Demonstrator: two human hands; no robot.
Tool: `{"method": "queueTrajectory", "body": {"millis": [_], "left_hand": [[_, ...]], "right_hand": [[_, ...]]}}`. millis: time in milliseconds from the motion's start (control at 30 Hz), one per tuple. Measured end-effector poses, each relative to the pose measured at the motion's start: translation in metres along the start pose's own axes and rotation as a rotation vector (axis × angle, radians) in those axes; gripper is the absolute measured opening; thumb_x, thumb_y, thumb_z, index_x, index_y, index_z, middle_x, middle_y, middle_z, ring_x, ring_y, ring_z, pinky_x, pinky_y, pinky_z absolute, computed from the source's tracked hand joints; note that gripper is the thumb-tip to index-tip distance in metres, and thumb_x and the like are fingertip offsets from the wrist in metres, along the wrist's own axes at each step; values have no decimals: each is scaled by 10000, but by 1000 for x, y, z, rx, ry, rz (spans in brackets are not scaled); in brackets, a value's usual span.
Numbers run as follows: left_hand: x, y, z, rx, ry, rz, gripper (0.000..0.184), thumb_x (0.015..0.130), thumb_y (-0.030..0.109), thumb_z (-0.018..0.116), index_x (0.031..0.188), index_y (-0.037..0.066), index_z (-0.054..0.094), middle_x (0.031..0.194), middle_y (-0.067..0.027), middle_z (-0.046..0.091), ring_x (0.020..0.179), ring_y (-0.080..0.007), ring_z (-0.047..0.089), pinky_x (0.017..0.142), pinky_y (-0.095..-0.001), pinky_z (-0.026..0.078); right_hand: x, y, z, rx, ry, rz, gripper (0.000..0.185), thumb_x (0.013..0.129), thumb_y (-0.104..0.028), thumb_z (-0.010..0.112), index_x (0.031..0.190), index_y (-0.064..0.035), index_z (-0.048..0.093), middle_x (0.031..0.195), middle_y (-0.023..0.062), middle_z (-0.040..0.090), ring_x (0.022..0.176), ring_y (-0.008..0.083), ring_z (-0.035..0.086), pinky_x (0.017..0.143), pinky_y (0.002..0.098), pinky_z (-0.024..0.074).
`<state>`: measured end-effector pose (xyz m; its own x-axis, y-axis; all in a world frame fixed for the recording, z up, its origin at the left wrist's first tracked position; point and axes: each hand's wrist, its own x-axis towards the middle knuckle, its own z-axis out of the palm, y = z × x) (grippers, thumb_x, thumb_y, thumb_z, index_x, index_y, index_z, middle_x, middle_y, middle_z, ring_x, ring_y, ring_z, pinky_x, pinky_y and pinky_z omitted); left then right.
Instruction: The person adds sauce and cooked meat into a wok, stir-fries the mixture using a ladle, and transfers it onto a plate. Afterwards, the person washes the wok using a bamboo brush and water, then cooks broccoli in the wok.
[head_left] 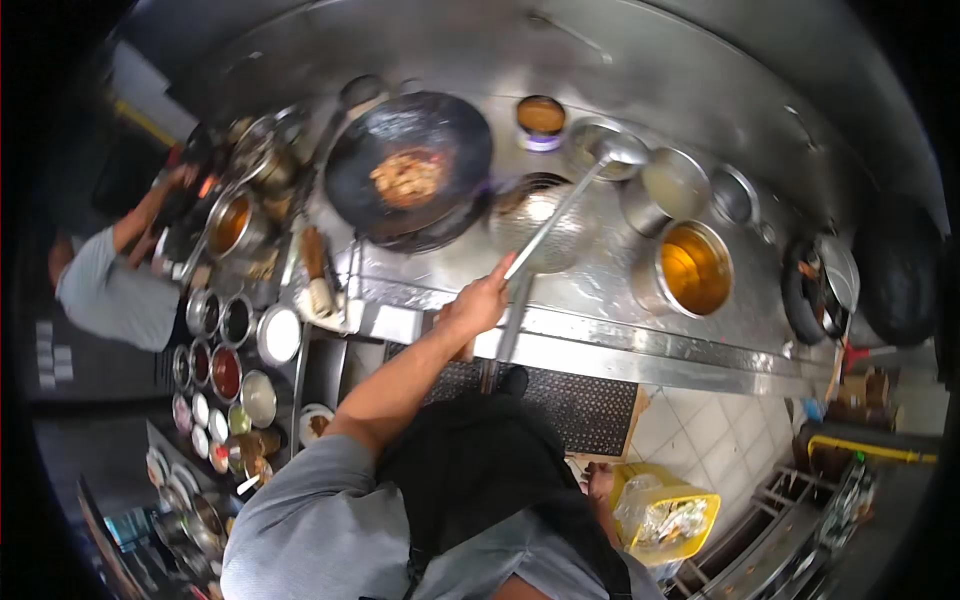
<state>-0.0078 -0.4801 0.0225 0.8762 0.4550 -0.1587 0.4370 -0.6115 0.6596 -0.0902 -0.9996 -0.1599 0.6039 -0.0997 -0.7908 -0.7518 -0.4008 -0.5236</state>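
Observation:
My left hand [480, 305] is closed around the long handle of a metal ladle [555, 222]. The ladle's bowl is over a metal bowl [590, 140] at the back of the steel counter. Beneath the handle lies a wide perforated strainer [520, 232], its own handle sticking out past the counter's front edge. Left of it, a dark wok [350, 185] holds browned food pieces [408, 178]. My right hand [599, 483] hangs low beside a yellow bin [712, 515]; its fingers are too small and dim to make out.
A pot of amber liquid [693, 268] and a pot of pale liquid [675, 190] stand on the right. A small container [541, 118] sits behind the strainer. Brushes [316, 270] and sauce tubs [226, 372] are at left. Another person's sleeve [115, 295] shows far left.

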Motion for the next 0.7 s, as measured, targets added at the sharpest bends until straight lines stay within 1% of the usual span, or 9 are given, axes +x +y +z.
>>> {"method": "queueTrajectory", "body": {"millis": [100, 200, 367, 400, 433, 500, 533, 600, 700], "left_hand": [[-38, -25, -30, -37, 10, -45, 629, 952, 196, 583, 1534, 269, 356, 992, -224, 706, 917, -435, 674, 811, -505, 535], [-122, -47, -88, -196, 93, -43, 614, 953, 171, 593, 1525, 255, 387, 890, -197, 687, 819, -405, 670, 749, -467, 518], [-303, -120, -174, -236, 328, 66, 673, 942, 85, 622, 1550, 181, 350, 776, -114, 555, 656, -242, 526, 664, -326, 479], [-343, -125, -197, -235, 270, -64, 664, 941, 89, 614, 1546, 165, 349, 856, -161, 607, 736, -313, 592, 710, -356, 501], [-381, -130, -216, -238, 212, -195, 656, 940, 94, 606, 1541, 149, 349, 936, -208, 659, 815, -385, 657, 756, -387, 522], [-448, -154, -232, -191, 208, -371, 655, 936, 78, 604, 1540, 144, 359, 841, -174, 640, 724, -318, 645, 716, -347, 518], [-472, -160, -236, -219, 209, -462, 656, 935, 78, 605, 1540, 144, 361, 812, -164, 629, 700, -298, 637, 707, -344, 516], [-506, -169, -241, -272, 215, -637, 659, 931, 79, 607, 1540, 144, 364, 753, -143, 605, 652, -260, 620, 689, -338, 513], [-538, -209, -215, -311, 352, -689, 668, 929, 82, 608, 1544, 160, 360, 725, -135, 596, 633, -232, 616, 677, -342, 513]], "right_hand": [[9, -42, 48, 13, -198, -295, 108, 1002, -148, 556, 937, -66, 529, 756, 38, 577, 551, 122, 548, 473, 261, 476], [-36, -126, 132, -156, -370, -476, 108, 1024, -149, 538, 936, -87, 546, 707, 4, 536, 534, 90, 498, 448, 240, 428], [-95, -150, 330, -291, -666, -653, 117, 1011, -165, 575, 941, -72, 573, 695, -10, 529, 534, 78, 481, 464, 233, 406], [-106, -144, 376, -374, -710, -764, 122, 1012, -175, 577, 941, -76, 575, 686, -8, 532, 532, 85, 492, 462, 242, 405], [-137, -148, 418, -335, -849, -746, 127, 1008, -176, 581, 935, -73, 573, 671, -6, 535, 531, 90, 503, 457, 251, 405], [-167, -132, 507, -343, -979, -692, 141, 990, -165, 597, 933, -37, 608, 694, 14, 590, 558, 101, 554, 512, 277, 462], [-178, -122, 552, -401, -988, -721, 137, 999, -166, 567, 909, -65, 589, 660, 11, 556, 500, 106, 511, 427, 271, 396], [-209, -110, 620, -472, -989, -668, 153, 988, -192, 581, 934, -51, 603, 668, 34, 584, 492, 114, 521, 410, 272, 399], [-206, -91, 707, -717, -989, -708, 200, 984, -244, 577, 993, -46, 609, 706, 53, 616, 503, 124, 539, 417, 264, 425]]}}
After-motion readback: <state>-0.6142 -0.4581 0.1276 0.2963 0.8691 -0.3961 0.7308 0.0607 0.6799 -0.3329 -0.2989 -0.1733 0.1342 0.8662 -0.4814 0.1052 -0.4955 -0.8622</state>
